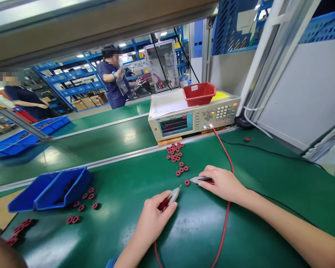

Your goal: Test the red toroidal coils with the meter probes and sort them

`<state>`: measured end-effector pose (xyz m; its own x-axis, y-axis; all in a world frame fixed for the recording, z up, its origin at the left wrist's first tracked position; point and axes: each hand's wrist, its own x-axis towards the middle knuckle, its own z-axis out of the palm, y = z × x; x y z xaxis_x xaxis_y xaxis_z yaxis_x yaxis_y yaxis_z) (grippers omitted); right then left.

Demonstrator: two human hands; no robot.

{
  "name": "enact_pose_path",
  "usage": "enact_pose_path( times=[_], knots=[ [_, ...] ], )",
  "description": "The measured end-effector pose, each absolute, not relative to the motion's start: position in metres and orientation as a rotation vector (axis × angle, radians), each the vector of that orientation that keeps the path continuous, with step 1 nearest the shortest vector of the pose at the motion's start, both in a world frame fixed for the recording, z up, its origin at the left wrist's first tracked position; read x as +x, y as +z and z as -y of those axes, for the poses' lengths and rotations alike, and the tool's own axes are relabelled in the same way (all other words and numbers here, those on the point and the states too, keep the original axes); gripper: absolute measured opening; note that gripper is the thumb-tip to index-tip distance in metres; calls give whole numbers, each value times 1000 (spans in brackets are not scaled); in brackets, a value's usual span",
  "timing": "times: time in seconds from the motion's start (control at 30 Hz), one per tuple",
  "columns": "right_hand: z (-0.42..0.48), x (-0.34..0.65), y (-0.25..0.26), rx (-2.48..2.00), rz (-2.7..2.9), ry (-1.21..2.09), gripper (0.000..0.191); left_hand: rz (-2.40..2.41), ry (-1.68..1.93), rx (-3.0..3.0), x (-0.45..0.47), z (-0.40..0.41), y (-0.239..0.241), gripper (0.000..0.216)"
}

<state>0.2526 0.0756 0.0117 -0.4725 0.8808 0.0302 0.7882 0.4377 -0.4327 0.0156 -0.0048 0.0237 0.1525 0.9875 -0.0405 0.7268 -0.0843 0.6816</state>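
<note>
Evidently, our right hand (222, 182) is the nearer one to the coil (187, 182), which lies just to the left of its fingers, right at the nose of the right clip (198, 180). Whether that nose grips the coil or merely meets it, we cannot tell. From our left hand (155, 214), the coil lies ahead and to the right, with a small gap between it and the tip of the left clip (173, 195). Both clips point inward, toward the coil. Being round, it offers us no real long axis.

The coil looks like a small ring, banded red with darker gaps; finer detail is too small to make out. Our left fingers are wrapped around the left clip, our right fingers around the right clip. Beyond the fingers, more coils (174, 152) cluster on the green surface (123, 201), before the tester (195, 121).
</note>
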Motion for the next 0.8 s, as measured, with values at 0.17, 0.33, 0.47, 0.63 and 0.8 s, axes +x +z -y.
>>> enact_pose_path(
  times=[0.17, 0.33, 0.47, 0.63, 0.8],
  knots=[
    [-72, 250, 14, -1410, 2473, 564, 27, -1634, 577, 1852, 15, 5, 22, 23],
    [-71, 250, 15, -1404, 2482, 566, 27, -1607, 584, 1862, 15, 4, 22, 20],
    [-70, 249, 15, -1387, 2484, 564, 26, -1593, 580, 1863, 15, 5, 22, 20],
    [-69, 248, 14, -1355, 2501, 560, 26, -1603, 593, 1876, 15, 5, 22, 22],
    [-68, 245, 13, -1351, 2508, 551, 26, -1609, 601, 1910, 14, 4, 21, 23]
  ],
)
